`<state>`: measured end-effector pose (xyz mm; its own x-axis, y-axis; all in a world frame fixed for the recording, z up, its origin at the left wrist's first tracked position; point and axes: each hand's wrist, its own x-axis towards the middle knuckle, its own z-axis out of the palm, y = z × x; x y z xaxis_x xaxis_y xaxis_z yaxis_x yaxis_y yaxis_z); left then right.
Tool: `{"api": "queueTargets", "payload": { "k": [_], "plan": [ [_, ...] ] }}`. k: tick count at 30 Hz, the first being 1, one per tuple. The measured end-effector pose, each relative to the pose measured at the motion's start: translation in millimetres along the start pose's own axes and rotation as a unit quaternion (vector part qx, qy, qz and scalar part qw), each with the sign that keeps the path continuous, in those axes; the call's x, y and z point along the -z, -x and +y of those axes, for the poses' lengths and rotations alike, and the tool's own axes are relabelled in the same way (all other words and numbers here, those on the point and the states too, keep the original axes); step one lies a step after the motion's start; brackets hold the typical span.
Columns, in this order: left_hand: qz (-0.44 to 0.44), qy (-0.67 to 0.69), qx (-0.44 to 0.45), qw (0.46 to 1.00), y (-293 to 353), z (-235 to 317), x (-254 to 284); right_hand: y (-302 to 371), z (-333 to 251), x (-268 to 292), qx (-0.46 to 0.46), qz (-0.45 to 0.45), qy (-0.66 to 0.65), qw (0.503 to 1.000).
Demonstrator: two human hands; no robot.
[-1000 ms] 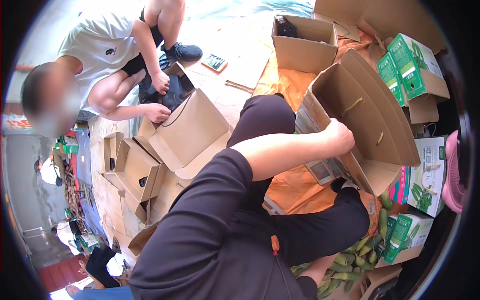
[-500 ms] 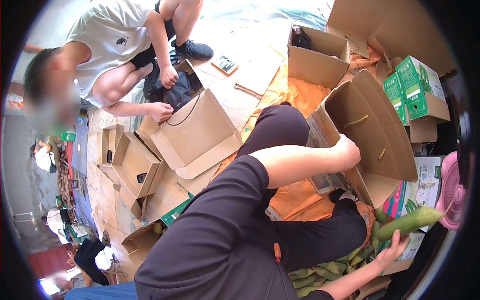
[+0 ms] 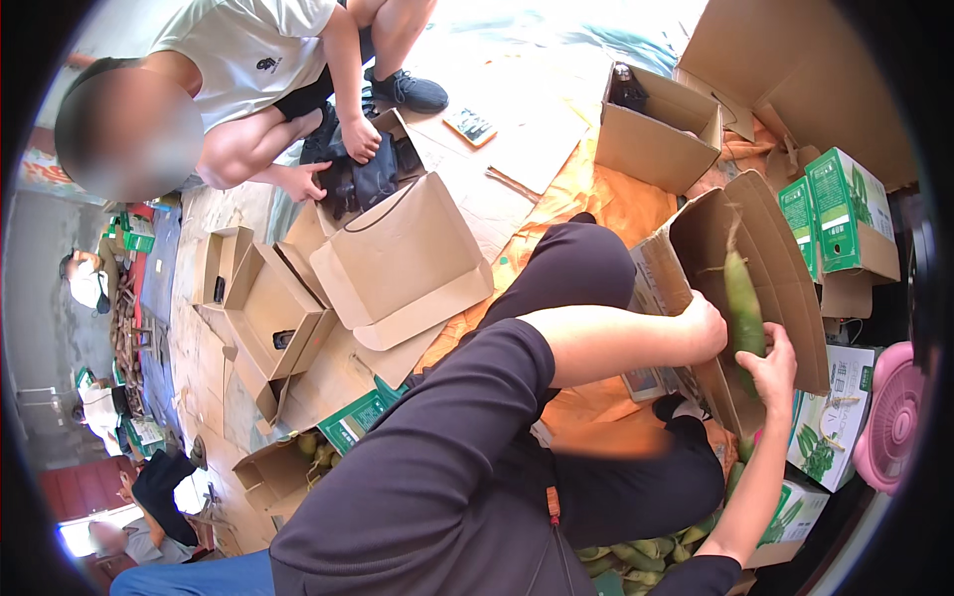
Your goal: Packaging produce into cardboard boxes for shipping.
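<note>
My left hand (image 3: 702, 326) is closed over the near edge of a tilted brown cardboard box (image 3: 792, 288), steadying its wall. In my right hand (image 3: 771, 370) is a long green radish (image 3: 742, 298) with a thin root tail. The radish stands roughly upright at the box's open side, its tail end pointing away from me; the hand grips its lower part. Inside the box, what lies at the bottom is partly hidden by the radish and my hand. More green radishes (image 3: 641, 558) lie heaped beside my leg, near my right forearm.
Across from me a crouching person (image 3: 268, 89) handles a black bag (image 3: 370, 179) in an open carton. Opened cartons (image 3: 402, 263) lie left of my knee. A carton with a dark bottle (image 3: 656, 144) stands ahead. Green-white boxes (image 3: 833, 209) and a pink fan (image 3: 887, 417) are at right.
My right hand has carried the radish from low at the right up and left to the box opening, turning it upright. The left hand stays on the box edge. The whole view has shifted slightly.
</note>
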<state>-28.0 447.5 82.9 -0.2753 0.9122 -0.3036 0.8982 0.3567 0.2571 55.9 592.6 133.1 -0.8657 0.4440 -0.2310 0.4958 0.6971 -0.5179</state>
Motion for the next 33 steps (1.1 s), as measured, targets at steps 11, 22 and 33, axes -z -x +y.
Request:
{"api": "queueTargets", "payload": {
  "k": [11, 22, 33],
  "plan": [
    [-0.019, 0.017, 0.000, 1.000, -7, 1, -1, -32, 38, -58, -0.032, -0.163, 0.214, 0.963],
    [-0.016, 0.011, -0.022, 1.000, -4, 3, 5, 79, 30, 58, 0.031, 0.172, -0.256, 0.951],
    [-0.036, -0.020, 0.003, 0.999, -3, 8, 4, 247, 273, -158, -0.098, 0.228, -0.013, 0.969]
  ]
}}
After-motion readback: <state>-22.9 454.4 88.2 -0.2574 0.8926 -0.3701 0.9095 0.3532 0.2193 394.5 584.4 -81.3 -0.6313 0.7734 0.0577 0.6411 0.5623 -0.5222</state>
